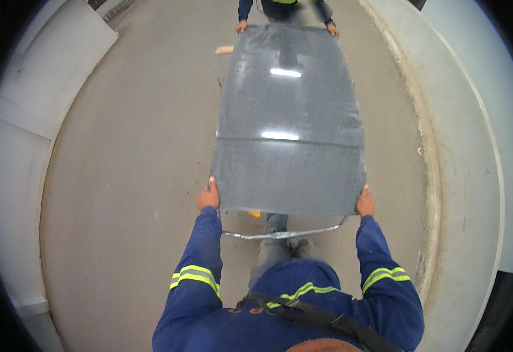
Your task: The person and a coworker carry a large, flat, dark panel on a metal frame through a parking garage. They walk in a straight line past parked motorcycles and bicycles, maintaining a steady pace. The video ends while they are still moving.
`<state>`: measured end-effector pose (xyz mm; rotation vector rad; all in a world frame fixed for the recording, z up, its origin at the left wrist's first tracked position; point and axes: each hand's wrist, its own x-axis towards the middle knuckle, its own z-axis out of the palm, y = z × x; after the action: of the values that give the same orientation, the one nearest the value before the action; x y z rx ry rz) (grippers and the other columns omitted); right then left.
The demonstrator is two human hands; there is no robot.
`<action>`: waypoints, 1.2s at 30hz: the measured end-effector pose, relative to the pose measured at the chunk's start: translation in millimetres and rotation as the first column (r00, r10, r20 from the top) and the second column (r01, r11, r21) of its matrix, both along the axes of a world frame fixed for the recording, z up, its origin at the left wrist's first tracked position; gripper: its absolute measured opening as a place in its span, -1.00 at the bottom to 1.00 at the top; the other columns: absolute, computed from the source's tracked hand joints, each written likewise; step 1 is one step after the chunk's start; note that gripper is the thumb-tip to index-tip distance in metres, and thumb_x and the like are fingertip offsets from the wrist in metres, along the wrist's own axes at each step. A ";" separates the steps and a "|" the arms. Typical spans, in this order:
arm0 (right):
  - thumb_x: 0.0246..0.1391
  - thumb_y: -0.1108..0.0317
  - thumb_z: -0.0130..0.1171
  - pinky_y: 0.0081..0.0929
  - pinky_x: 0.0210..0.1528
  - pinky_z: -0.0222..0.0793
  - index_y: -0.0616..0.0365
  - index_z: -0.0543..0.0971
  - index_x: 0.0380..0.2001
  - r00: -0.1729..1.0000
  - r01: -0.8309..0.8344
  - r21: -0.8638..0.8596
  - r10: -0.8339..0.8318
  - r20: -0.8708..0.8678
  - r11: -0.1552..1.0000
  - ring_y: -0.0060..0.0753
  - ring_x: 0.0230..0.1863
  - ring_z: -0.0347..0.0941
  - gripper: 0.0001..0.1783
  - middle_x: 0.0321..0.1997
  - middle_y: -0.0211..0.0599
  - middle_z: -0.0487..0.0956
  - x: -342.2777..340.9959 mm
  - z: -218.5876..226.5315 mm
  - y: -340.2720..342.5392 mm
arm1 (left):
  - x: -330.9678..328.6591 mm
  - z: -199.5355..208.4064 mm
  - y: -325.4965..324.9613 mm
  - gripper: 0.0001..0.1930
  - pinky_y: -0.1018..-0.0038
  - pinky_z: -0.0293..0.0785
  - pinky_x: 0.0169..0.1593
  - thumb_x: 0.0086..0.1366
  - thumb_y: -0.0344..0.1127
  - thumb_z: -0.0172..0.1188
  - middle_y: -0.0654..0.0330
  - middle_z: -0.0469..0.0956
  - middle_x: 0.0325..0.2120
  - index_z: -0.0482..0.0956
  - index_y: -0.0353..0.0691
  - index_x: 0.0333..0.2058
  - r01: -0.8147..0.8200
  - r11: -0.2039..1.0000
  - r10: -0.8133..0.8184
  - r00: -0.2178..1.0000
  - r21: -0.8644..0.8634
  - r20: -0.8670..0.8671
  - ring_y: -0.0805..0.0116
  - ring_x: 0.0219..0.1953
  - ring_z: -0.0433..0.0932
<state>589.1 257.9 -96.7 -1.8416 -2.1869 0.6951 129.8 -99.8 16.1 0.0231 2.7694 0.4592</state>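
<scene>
A large grey, glossy rectangular panel (289, 105) stretches away in front of me, with two bright light reflections and a line across it. Its near left corner area is gripped by my left hand (208, 195), thumb on top. On the near right edge my right hand (366, 202) grips it the same way. The fingers under the panel are hidden. At the far end a co-worker's hands (242, 26) hold both corners. Below the near edge runs a bent silvery metal bar (280, 235), in front of my legs; neither of my hands is on it.
Pale walls (19, 170) line the left side. On the right a low pale ledge (426, 146) and wall curve alongside the concrete floor (121, 146). A piece of wood (224, 50) shows beside the panel's far left, and something yellow (255, 213) under its near edge.
</scene>
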 end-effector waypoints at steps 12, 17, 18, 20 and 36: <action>0.33 -0.10 -0.40 0.02 0.05 0.29 0.38 0.55 -0.17 0.996 0.009 -0.112 -0.019 -0.084 0.994 0.33 0.01 0.39 -0.27 -0.04 0.27 0.51 -18.2 47.3 -9.3 | -19.8 -4.4 -24.0 -0.02 0.11 0.26 0.20 0.23 0.49 -0.34 -0.31 0.44 0.02 0.47 -0.47 0.05 0.008 0.999 -0.010 0.997 0.033 0.074 -0.20 0.15 0.37; 0.32 -0.15 -0.39 0.00 0.06 0.29 0.38 0.55 -0.12 0.985 0.088 -0.140 -0.107 -0.132 0.986 0.31 0.04 0.39 -0.24 -0.03 0.28 0.51 -29.0 67.9 -9.5 | -38.8 -7.8 -7.7 -0.03 0.07 0.31 0.13 0.23 0.48 -0.32 -0.33 0.48 -0.06 0.52 -0.51 -0.04 -0.001 1.000 0.002 0.999 -0.024 0.042 -0.25 0.07 0.44; 0.31 -0.17 -0.41 0.00 0.08 0.28 0.37 0.54 -0.09 0.994 0.061 -0.158 -0.075 -0.086 0.986 0.30 0.06 0.39 -0.23 -0.02 0.28 0.50 -20.6 62.9 -8.8 | -21.5 -12.5 -11.5 -0.03 0.07 0.33 0.11 0.24 0.47 -0.32 -0.34 0.49 -0.08 0.53 -0.51 -0.06 -0.053 0.998 0.056 0.997 -0.036 0.062 -0.25 0.05 0.45; 0.30 -0.20 -0.44 0.00 0.11 0.26 0.36 0.52 -0.03 1.000 0.015 -0.191 -0.016 -0.003 0.981 0.28 0.09 0.38 -0.19 0.01 0.27 0.50 -10.4 56.2 1.9 | 6.2 -7.4 -0.9 -0.05 0.06 0.35 0.07 0.24 0.47 -0.32 -0.32 0.52 -0.13 0.56 -0.48 -0.09 -0.044 0.998 0.044 0.999 0.037 -0.013 -0.25 -0.01 0.49; 0.20 -0.40 -0.47 0.00 0.10 0.29 0.43 0.56 -0.11 0.979 0.201 -0.204 -0.193 0.059 0.958 0.26 0.08 0.42 0.00 -0.01 0.27 0.53 -20.8 64.5 -23.0 | 26.1 28.8 -43.9 -0.06 0.08 0.35 0.11 0.27 0.45 -0.39 -0.32 0.50 -0.08 0.56 -0.43 -0.06 -0.003 0.994 0.009 0.998 0.107 -0.056 -0.21 0.03 0.47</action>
<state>568.3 235.0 -32.2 -2.1562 -1.9789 0.8827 155.9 -143.6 44.8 0.0543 2.7971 0.6169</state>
